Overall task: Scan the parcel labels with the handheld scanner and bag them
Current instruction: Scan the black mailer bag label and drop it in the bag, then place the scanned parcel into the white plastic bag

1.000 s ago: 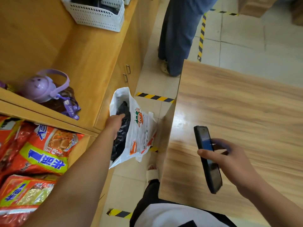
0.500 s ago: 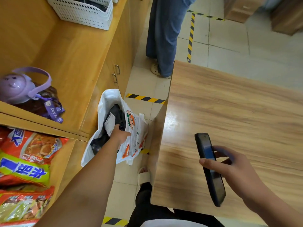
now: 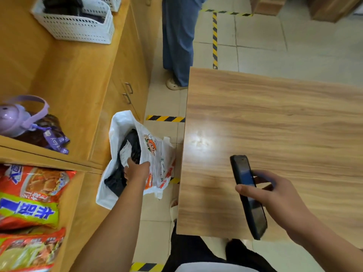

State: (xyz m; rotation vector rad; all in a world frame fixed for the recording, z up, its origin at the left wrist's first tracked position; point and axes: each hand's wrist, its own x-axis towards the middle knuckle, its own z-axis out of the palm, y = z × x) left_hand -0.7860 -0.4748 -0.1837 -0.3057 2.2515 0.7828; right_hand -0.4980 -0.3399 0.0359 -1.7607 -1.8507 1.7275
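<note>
Resting in bag: a dark parcel [image 3: 132, 154] sits inside the white printed plastic bag [image 3: 157, 163] on the floor, in the gap between the left cabinet and the right table; a white label [image 3: 125, 152] shows on its upper face
Left hand: the left hand [image 3: 136, 170] reaches down into the bag's mouth; fingers [image 3: 130, 160] lie on the parcel at the label's near edge; whether they pinch it or only press on it I cannot tell
Right hand: the right hand [image 3: 275, 197] hovers over the near part of the table; thumb and fingers wrap around the handheld scanner [image 3: 247, 195], a dark phone-shaped device with its screen turned to the left, its far end tilted up
Table: the wood-grain table [image 3: 275, 118] fills the right side; a bright glare patch lies near its left edge
Cabinet: the yellow wooden cabinet [image 3: 82, 79] stands at left, its top holding a white slotted basket [image 3: 78, 26] at the far end and a lilac bottle [image 3: 17, 118] with a strap nearer
Snack packs: red and yellow snack packs [image 3: 29, 203] lie at the near left, below the cabinet top
Floor: pale tiles with black-and-yellow tape [image 3: 166, 118]; a second person's blue trouser leg [image 3: 178, 40] stands far, beyond the bag
</note>
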